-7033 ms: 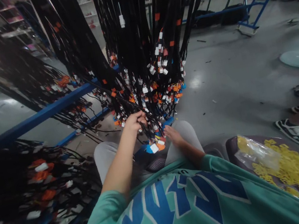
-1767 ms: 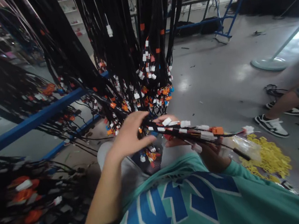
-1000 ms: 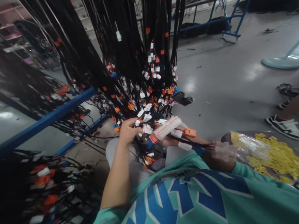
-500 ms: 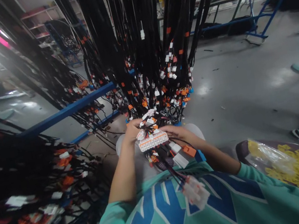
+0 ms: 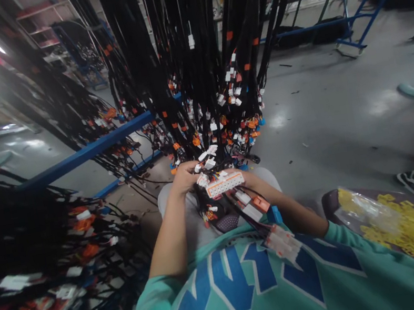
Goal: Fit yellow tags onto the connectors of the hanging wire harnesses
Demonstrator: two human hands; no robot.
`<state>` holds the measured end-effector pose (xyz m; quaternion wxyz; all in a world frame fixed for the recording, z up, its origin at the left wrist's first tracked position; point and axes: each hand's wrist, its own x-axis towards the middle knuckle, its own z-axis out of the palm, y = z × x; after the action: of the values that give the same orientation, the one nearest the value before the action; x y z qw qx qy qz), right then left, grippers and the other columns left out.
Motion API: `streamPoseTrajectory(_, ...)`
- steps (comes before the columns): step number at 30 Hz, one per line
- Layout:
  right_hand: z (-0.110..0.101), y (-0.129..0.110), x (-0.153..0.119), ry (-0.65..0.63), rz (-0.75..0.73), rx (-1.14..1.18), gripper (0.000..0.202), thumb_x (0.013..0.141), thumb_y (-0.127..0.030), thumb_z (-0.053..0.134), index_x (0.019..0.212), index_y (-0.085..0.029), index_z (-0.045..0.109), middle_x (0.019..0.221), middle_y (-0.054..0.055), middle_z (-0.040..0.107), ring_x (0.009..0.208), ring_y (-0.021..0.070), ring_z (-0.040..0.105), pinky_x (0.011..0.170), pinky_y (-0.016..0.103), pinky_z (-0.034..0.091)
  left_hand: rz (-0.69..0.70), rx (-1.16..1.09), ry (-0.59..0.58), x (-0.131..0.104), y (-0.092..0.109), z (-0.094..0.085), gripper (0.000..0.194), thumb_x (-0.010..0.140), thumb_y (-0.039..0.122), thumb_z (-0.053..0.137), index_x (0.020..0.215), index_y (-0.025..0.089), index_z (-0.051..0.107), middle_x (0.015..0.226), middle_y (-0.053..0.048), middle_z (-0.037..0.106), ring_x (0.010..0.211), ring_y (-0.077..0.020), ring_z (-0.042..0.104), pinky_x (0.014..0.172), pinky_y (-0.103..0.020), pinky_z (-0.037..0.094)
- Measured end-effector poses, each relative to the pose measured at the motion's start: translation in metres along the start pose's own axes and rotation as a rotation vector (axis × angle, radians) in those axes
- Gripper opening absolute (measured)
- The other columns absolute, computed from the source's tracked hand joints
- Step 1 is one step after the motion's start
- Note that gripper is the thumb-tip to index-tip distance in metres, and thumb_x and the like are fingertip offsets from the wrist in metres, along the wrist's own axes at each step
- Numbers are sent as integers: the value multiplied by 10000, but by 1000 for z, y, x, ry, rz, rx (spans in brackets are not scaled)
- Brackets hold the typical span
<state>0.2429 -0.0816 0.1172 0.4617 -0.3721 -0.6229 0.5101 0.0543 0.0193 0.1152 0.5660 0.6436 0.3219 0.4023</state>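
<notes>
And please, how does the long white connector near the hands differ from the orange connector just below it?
Colour: the long white connector is mostly white with orange edging, while the orange connector is mainly orange.
Shape: the long white connector is a wide bar with a row of openings in view; the orange connector is shorter and blockier.
Place: the long white connector sits higher in the picture, the orange connector lower and further right.
Both show some orange.

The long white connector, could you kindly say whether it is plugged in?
Apparently unplugged: the long white connector shows its slotted face uncovered.
</notes>
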Motion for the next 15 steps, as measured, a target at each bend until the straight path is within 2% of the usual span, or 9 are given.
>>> streamPoseTrajectory(4,1,17,1,-74,57,194,466,672,-360,724,1095,-211,598,987,63,668,860,207,638,805,374,527,33,-56,79,5,-4,8,539,306,533,829,571,125,595,507,21,558,457,-95,468,443,-209,379)
streamPoseTrajectory(7,2,27,4,13,71,293,441,711,-437,678,1085,-222,583,990,63,659,843,189,635,776,377,537,68,-91,118,10,-7,14,549,381,567,805,634,122,607,518,25,553,436,-86,456,428,-204,367)
streamPoseTrajectory(10,2,28,7,130,72,531,396,713,-449,675,1042,-244,594,1005,49,658,856,180,638,770,362,539,104,-62,129,14,-9,19,505,471,567,776,633,125,592,524,30,533,449,-84,450,435,-202,350)
streamPoseTrajectory(13,-1,24,6,76,105,700,353,728,-471,641,982,-226,626,1003,57,669,848,177,643,789,359,537,110,6,136,16,-10,22,469,516,548,762,655,131,599,548,33,531,487,-86,449,470,-203,344)
streamPoseTrajectory(15,-2,22,4,57,112,753,332,693,-425,669,950,-216,643,1015,57,672,889,173,638,857,345,517,97,61,154,14,-9,25,460,509,537,766,669,134,612,564,33,536,512,-90,448,493,-205,340)
